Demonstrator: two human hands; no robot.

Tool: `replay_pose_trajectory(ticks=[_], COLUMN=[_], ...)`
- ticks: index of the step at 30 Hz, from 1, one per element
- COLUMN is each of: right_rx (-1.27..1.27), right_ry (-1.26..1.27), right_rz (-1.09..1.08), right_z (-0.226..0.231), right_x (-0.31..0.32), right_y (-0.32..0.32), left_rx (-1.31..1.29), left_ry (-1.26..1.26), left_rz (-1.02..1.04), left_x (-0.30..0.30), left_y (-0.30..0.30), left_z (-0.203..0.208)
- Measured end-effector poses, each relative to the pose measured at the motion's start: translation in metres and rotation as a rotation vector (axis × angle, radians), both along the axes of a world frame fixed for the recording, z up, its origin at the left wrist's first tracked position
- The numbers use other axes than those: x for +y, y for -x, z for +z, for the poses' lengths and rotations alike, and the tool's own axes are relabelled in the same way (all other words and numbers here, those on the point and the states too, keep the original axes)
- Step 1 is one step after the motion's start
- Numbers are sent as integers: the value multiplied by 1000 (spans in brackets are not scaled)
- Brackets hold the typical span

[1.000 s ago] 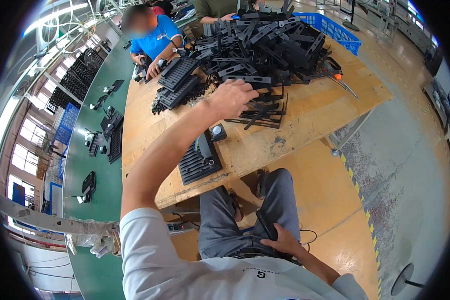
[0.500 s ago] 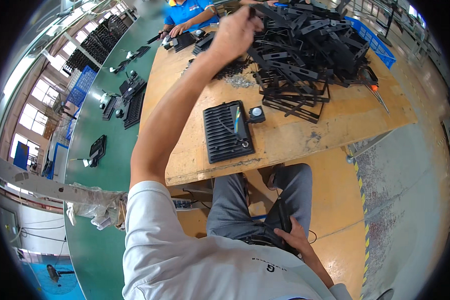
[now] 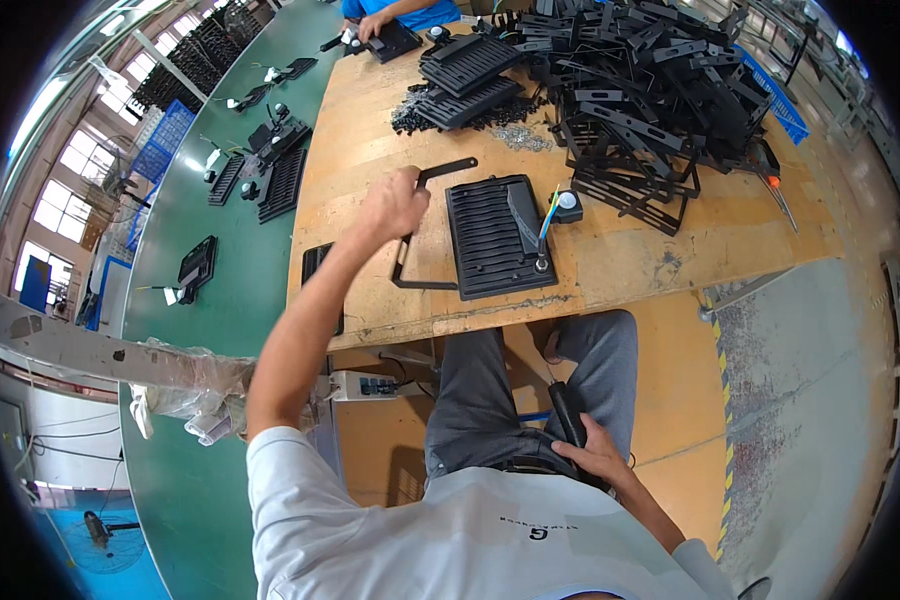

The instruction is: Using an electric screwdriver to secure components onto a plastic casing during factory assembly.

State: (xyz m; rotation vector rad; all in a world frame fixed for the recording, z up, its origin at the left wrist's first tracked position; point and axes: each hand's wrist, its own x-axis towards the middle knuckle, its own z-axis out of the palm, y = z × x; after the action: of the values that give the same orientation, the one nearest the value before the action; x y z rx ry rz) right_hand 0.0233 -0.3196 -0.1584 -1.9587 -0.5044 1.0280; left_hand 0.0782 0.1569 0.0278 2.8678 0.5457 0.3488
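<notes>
My left hand (image 3: 394,207) is closed around the middle of a black U-shaped metal bracket (image 3: 403,262), held just left of a finned black lamp housing (image 3: 475,245). The housing lies fins up near the table's front edge, with coloured wires (image 3: 549,215) standing up from it. A small sensor with a white dome (image 3: 568,201) sticks out at its right side. In my lap, my right hand (image 3: 595,455) grips a black power screwdriver (image 3: 567,412), its bit pointing toward the table. Part of another black housing (image 3: 315,262) shows by my left forearm.
A large heap of black brackets (image 3: 640,110) covers the far right, beside a screwdriver with an orange-marked handle (image 3: 776,185). Stacked housings (image 3: 470,65) and loose screws (image 3: 522,139) lie farther back. Another person's hand (image 3: 373,24) works at the far edge. A green bench (image 3: 235,330) runs along the left.
My left hand has come back from the heap toward the near left, and a bracket now shows in it beside the housing. My right hand still holds the power screwdriver in my lap.
</notes>
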Motion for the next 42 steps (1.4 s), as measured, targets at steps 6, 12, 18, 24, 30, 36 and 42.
replay_pose_trajectory(ticks=[6, 12, 18, 24, 30, 36, 42], right_rx=[13, 4, 49, -36, -65, 39, 55], right_ry=[87, 107, 130, 61, 46, 61, 84], right_rz=[15, -18, -27, -58, -30, -65, -60], right_z=[4, -1, 7, -5, 4, -20, 4], right_x=[3, -3, -5, -9, -4, -11, 1], right_y=[3, 3, 0, 3, 3, 1, -4], left_rx=[57, 267, 21, -119, -399, -234, -465], left_ry=[321, 705, -11, 97, 69, 111, 256], left_rz=[-14, 65, -48, 113, 78, 86, 169], left_x=[-30, -38, -43, -59, -53, -59, 36], left_y=[-13, -20, -36, -38, -22, -25, -50], left_z=[-22, 1, -24, -41, -68, -69, -49])
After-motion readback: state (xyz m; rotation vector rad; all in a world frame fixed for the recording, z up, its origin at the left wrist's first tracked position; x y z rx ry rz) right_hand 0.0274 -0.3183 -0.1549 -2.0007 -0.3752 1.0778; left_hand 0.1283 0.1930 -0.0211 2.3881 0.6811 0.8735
